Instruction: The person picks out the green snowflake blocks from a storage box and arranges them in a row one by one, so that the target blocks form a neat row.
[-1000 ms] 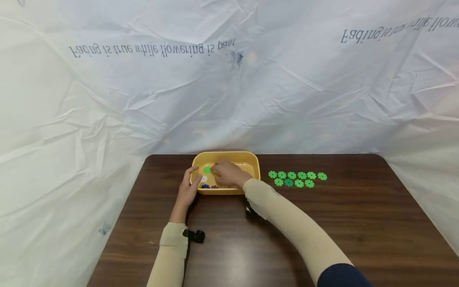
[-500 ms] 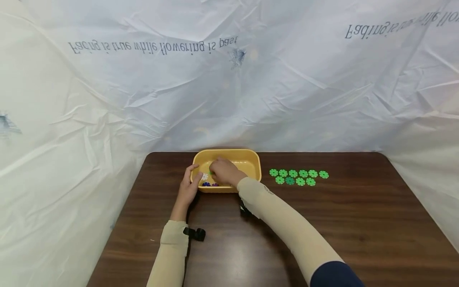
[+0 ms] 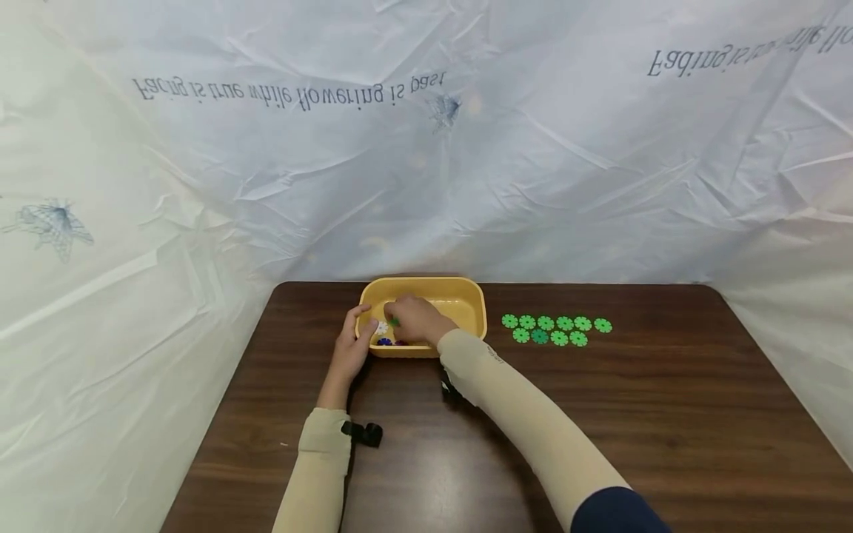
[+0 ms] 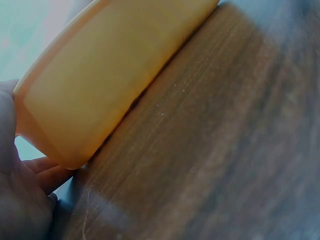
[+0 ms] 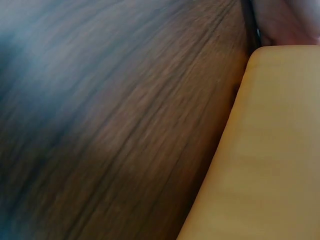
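Observation:
A yellow tub stands on the dark wooden table. My left hand grips its left end, thumb over the rim. My right hand reaches down into the tub, and its fingertips pinch a small green flower-shaped disc. A white disc and blue discs lie in the tub beside it. The left wrist view shows the tub's outer wall with my left hand against its corner. In the right wrist view only the tub wall and tabletop show.
Several green discs lie in two rows on the table right of the tub. Crumpled white sheeting hangs behind and on both sides. Black wrist mounts sit on my sleeves.
My right hand has shifted slightly left and down inside the tub, closing over the green disc that lay bare a second ago. The left hand has stayed on the tub's end.

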A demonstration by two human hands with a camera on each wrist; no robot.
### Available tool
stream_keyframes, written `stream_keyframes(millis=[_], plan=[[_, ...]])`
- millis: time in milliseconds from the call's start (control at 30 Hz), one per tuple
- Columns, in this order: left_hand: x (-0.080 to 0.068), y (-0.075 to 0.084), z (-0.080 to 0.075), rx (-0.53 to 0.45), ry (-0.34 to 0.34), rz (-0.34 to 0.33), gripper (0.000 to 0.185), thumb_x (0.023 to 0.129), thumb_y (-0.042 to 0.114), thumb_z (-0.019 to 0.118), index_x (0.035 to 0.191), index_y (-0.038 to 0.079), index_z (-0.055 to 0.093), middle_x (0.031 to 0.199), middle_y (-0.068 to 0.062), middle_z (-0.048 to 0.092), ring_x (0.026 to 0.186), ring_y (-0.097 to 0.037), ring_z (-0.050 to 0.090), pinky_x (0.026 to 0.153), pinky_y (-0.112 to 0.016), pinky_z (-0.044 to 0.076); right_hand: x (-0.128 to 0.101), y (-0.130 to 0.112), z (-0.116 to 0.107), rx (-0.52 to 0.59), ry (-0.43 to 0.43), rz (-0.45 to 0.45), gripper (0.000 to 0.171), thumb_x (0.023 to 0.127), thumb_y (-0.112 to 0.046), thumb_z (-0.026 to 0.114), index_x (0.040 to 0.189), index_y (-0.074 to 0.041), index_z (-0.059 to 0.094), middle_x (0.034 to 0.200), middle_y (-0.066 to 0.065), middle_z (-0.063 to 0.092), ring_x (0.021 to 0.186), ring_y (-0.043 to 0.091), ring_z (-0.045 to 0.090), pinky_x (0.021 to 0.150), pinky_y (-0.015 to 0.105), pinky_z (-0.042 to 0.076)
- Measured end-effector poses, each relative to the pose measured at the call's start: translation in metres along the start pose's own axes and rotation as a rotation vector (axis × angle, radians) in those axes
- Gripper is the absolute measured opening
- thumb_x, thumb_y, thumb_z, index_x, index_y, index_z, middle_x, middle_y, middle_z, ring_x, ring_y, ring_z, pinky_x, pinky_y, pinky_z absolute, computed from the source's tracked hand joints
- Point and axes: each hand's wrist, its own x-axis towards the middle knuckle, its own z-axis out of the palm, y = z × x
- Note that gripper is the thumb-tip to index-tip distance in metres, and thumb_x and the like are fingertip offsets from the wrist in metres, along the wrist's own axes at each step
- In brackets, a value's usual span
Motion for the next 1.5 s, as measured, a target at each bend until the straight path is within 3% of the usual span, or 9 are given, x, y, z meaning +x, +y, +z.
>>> stream_keyframes(millis=[233, 533, 933, 1233, 1300, 1500], plan=[[-0.004, 0.001, 0.001, 0.020, 0.000, -0.013, 0.050, 0.104, 0.034, 0.049, 0.148, 0.012, 0.038, 0.155, -0.019, 0.033, 0.137, -0.040, 0.036, 0.105, -0.060, 0.033, 0.004, -0.001, 0.003, 0.079, -0.031, 0.082, 0.020, 0.085, -0.017, 0.071, 0.104, -0.016, 0.063, 0.098, 0.000, 0.056, 0.086, 0.017, 0.051, 0.072, 0.033, 0.047], [-0.005, 0.003, 0.001, 0.029, 0.004, -0.001, 0.053, 0.104, 0.037, 0.049, 0.148, 0.011, 0.038, 0.155, -0.018, 0.033, 0.136, -0.040, 0.037, 0.105, -0.059, 0.034, 0.004, -0.007, 0.004, 0.019, -0.033, 0.034, 0.022, 0.090, -0.014, 0.068, 0.112, -0.012, 0.070, 0.111, 0.004, 0.058, 0.097, 0.016, 0.054, 0.083, 0.031, 0.051], [-0.005, 0.002, 0.000, 0.027, 0.015, -0.006, 0.053, 0.103, 0.037, 0.050, 0.148, 0.011, 0.039, 0.156, -0.017, 0.033, 0.140, -0.040, 0.033, 0.108, -0.059, 0.031, 0.000, -0.010, 0.006, 0.019, -0.006, 0.003, 0.008, 0.091, -0.007, 0.066, 0.096, -0.011, 0.072, 0.099, 0.003, 0.055, 0.079, 0.013, 0.052, 0.068, 0.026, 0.046], [-0.006, 0.003, 0.000, 0.029, 0.013, -0.005, 0.055, 0.103, 0.039, 0.050, 0.148, 0.010, 0.038, 0.156, -0.017, 0.032, 0.141, -0.038, 0.032, 0.109, -0.059, 0.031, -0.003, -0.009, 0.004, 0.052, 0.009, 0.003, 0.006, 0.090, -0.007, 0.066, 0.091, -0.011, 0.071, 0.094, 0.001, 0.056, 0.078, 0.013, 0.049, 0.068, 0.027, 0.044], [-0.004, 0.002, 0.000, 0.027, 0.013, 0.001, 0.055, 0.103, 0.038, 0.050, 0.148, 0.009, 0.038, 0.156, -0.017, 0.033, 0.141, -0.038, 0.032, 0.109, -0.059, 0.031, -0.003, -0.009, 0.004, 0.067, 0.007, 0.006, 0.006, 0.089, -0.007, 0.066, 0.089, -0.011, 0.070, 0.092, 0.001, 0.056, 0.077, 0.014, 0.049, 0.068, 0.027, 0.043], [0.010, -0.026, 0.002, 0.000, 0.018, -0.002, 0.050, 0.104, 0.034, 0.050, 0.149, 0.016, 0.037, 0.158, -0.013, 0.030, 0.143, -0.036, 0.029, 0.110, -0.060, 0.027, -0.003, -0.007, 0.004, 0.042, -0.010, -0.010, 0.005, 0.091, -0.008, 0.065, 0.087, -0.011, 0.068, 0.083, 0.000, 0.056, 0.070, 0.013, 0.049, 0.064, 0.026, 0.043]])
